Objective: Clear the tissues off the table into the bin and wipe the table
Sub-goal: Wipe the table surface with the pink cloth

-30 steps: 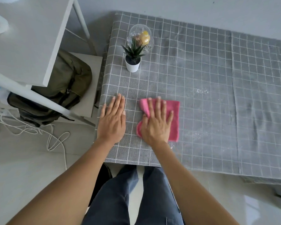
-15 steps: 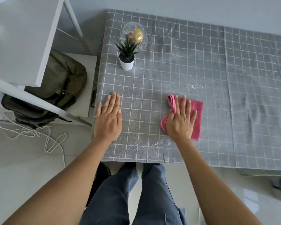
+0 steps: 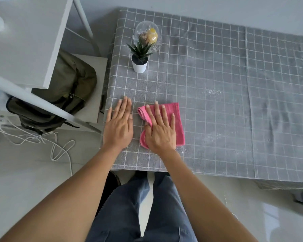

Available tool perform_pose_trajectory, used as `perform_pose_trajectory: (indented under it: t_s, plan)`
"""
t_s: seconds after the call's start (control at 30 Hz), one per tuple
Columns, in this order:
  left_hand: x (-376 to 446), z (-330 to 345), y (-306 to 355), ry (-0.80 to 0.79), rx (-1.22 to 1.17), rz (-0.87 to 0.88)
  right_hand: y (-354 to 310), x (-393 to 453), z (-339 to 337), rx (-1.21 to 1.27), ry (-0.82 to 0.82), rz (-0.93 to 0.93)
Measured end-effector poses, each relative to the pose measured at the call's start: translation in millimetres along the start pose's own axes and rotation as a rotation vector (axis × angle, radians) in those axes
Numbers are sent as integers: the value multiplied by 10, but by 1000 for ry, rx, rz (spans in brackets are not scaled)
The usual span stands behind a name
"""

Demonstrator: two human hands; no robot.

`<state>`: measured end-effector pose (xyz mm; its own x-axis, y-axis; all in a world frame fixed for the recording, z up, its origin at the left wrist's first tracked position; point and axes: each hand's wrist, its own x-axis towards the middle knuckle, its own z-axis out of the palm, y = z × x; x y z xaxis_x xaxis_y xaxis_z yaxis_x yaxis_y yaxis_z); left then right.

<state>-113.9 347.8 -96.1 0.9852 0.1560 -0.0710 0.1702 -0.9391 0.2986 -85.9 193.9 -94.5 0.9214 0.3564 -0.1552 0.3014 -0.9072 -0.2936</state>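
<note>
Since half a second ago the right hand point(image 3: 160, 132) has slid the pink cloth point(image 3: 175, 119) back left across the counter point(image 3: 217, 110), so it now sits just beside the left hand point(image 3: 118, 127) instead of well apart from it. Fingers point(image 3: 158, 110) of the right hand lie spread and flat, pressing the cloth down rather than clamping it; the cloth's left edge is bunched up by the thumb. Its long axis runs near to far. The left hand rests flat with fingers close together on the grey checked covering, holding nothing.

Right of the cloth, white specks point(image 3: 212, 92) and faint smears remain, so the next stroke probably goes rightward again. Far and slightly left stand a small potted plant point(image 3: 140, 58) and a clear glass dome point(image 3: 147, 36), clear of that path. No tissues or bin are visible.
</note>
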Motion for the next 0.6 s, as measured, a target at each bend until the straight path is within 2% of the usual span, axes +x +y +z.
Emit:
perform_pose_trajectory:
  t_s: [0.2,0.37,0.43,0.6]
  plan:
    - [3,10,-7,4,-12,-19,778,19,-238,-40,29,250]
    - [9,27,-5,19,1,-29,582,61,-198,-21,66,407]
    - [14,26,-2,19,8,-33,386,103,-151,-54,47,359]
    - [6,13,9,18,22,-22,-137,112,28,-35,-12,89]
